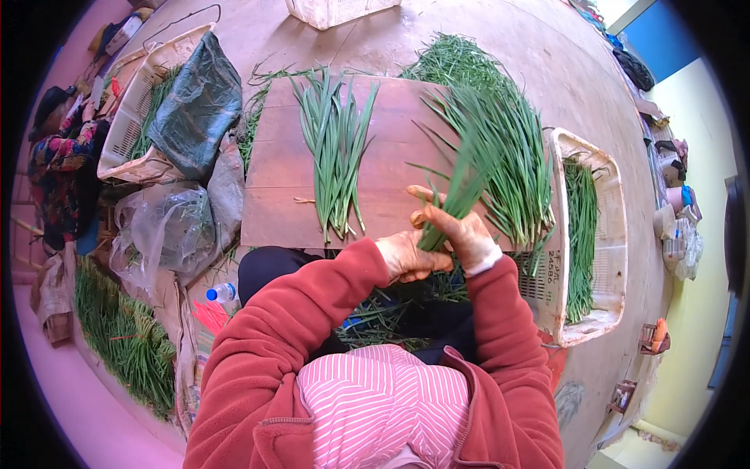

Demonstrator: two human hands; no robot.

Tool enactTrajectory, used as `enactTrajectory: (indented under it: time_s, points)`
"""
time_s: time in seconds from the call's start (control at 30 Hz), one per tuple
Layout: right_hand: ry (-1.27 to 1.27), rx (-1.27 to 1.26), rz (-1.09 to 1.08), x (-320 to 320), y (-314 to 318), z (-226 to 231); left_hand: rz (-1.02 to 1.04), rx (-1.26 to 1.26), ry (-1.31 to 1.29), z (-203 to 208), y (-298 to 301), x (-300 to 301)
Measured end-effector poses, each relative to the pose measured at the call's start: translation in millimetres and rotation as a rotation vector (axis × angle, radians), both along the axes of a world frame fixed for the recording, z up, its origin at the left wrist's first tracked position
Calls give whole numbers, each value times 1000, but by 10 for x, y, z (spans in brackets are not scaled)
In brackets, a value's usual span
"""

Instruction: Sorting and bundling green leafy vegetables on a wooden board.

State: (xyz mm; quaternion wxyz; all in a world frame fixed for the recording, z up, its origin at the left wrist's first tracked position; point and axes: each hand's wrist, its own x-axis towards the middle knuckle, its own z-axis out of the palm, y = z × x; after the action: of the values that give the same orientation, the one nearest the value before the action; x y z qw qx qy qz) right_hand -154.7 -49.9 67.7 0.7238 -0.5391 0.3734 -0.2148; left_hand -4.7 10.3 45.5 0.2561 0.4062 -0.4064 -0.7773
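Both of my hands hold one bunch of long green chives (469, 168) over the near edge of a wooden board (273, 172). My right hand (461, 230) wraps the stalks near their base, and my left hand (408, 256) pinches the cut ends just below it. The leaves fan up and away to the right. A second, neat bunch of chives (336, 152) lies flat on the board's middle, apart from my hands. A loose heap of chives (516, 156) lies on the board's right side.
A white plastic crate (601, 313) with chives stands at my right. At the left, another white crate (129, 117) holds a dark green bag (195, 102). Clear plastic bags (160, 227), a water bottle (221, 293) and more chives (125, 336) lie on the floor.
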Motion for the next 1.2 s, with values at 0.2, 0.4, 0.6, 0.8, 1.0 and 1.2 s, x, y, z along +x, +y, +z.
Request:
enactTrajectory:
  time_s: [0.2,0.4,0.6,0.8,1.0,1.2]
  points:
    - [175,-206,-110,157,-47,304,116,-489,-271,-258,-72,148]
    - [175,-438,-285,-40,-379,93,435,-369,-114,0,-263,410]
    - [261,-357,-281,-112,-428,-119,454,-262,-88,-1,-256,391]
    - [921,-859,-159,179,-50,18,473,-355,205,-197,-296,155]
    - [1142,-929,-61,494,350,-317,691,32,159,-296,-152,-55]
    - [845,-864,-120,272,674,-388,847,247,481,-192,-97,78]
